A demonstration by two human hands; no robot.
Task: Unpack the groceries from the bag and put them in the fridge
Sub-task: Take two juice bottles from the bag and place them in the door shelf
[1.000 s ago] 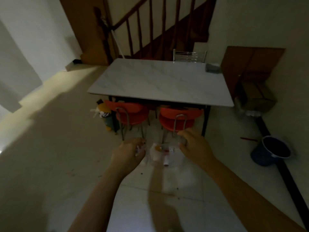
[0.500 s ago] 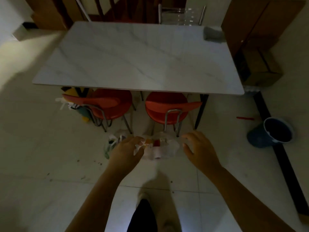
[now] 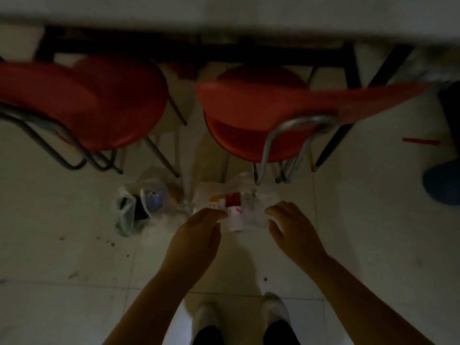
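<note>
Dim light falling on pale tiled floor (image 3: 74, 282); two red chairs (image 3: 249, 113) sitting under far white counter (image 3: 224, 11).

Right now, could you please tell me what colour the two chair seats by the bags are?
Red, both chair seats, seen best in the head view.

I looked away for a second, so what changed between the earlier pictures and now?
The view tipped down and closer to the floor. Both hands, left hand and right hand, came down over the clear bag; whether either grips it is unclear. The second bag and red chairs stayed put.
</note>
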